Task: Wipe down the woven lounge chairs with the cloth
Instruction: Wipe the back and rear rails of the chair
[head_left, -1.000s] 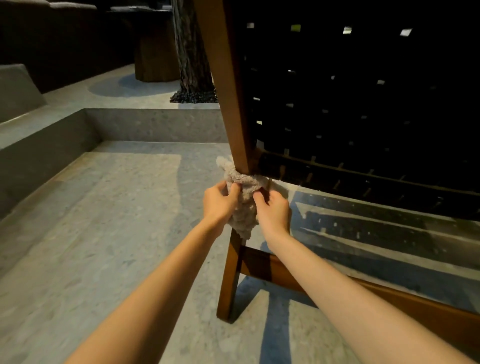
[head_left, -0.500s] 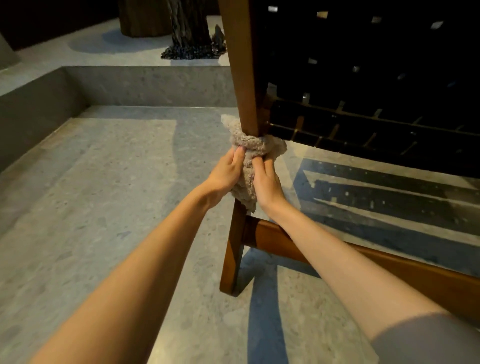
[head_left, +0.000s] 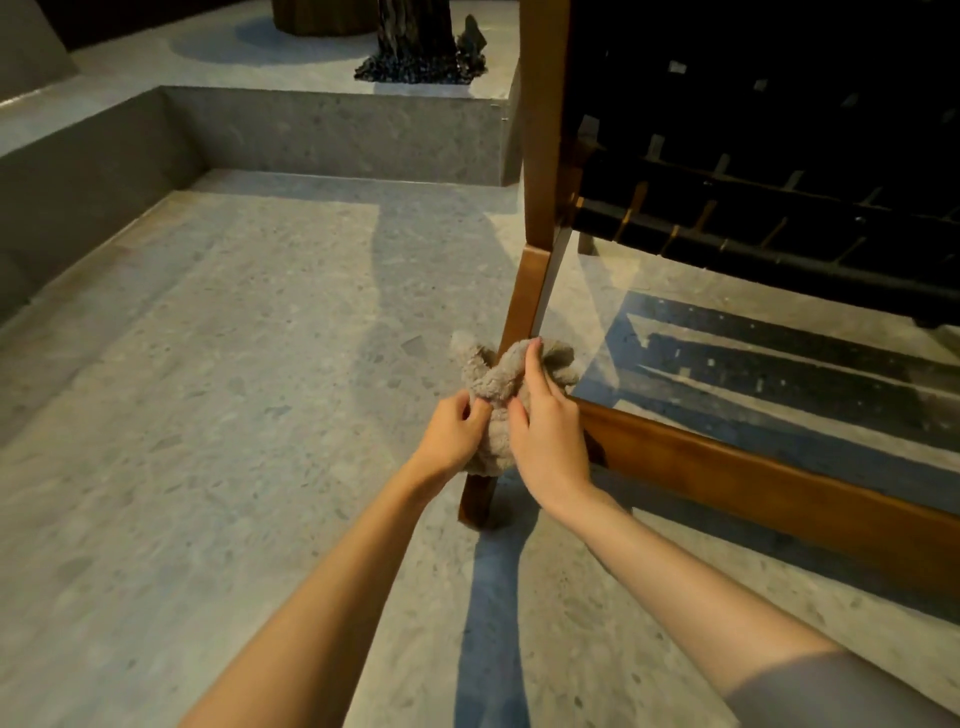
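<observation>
Head view, left hand (head_left: 451, 434), right hand (head_left: 546, 439), curled fingers (head_left: 534, 364) gripping cloth (head_left: 496, 376) round chair leg (head_left: 525, 299)

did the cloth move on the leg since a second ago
Yes. The cloth slid down the leg, from level with the woven seat to the lower rail.

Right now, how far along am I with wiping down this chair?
Looks done: the upper leg; the cloth has slid down from the seat joint within the last second. In hand: left hand and right hand grip the cloth wrapped round the lower leg. Left: the foot below it, the low side rail and the black woven webbing. No other chairs are in view.
</observation>
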